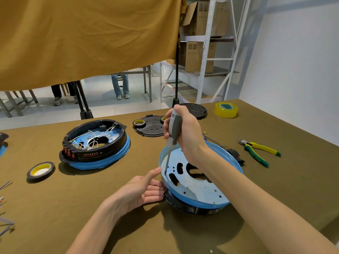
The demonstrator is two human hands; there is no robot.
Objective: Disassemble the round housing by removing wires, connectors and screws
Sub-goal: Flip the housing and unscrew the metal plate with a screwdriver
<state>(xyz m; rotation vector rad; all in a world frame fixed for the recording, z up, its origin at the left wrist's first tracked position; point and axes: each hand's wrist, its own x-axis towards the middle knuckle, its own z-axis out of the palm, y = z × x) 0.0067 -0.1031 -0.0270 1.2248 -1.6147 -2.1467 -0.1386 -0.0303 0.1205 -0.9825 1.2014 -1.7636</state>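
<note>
Head view: right hand [185,132] grips screwdriver [174,131], shaft near-vertical, tip down on housing [200,182] plate. Left hand [145,189] open, fingers straight against housing rim.

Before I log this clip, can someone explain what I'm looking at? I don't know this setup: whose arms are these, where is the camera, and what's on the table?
There is no machine here. The single picture comes from a camera worn on a person's head, looking down at their own bare arms.

The right hand grips a grey-handled screwdriver, tip down on the perforated blue metal plate of a round blue-and-black housing. The left hand rests open against that housing's side, steadying it.

On the olive-brown cloth table also lie a second round housing still full of wires, green-and-yellow pliers, a clear yellow tape roll, a black tape roll and black round covers.
</note>
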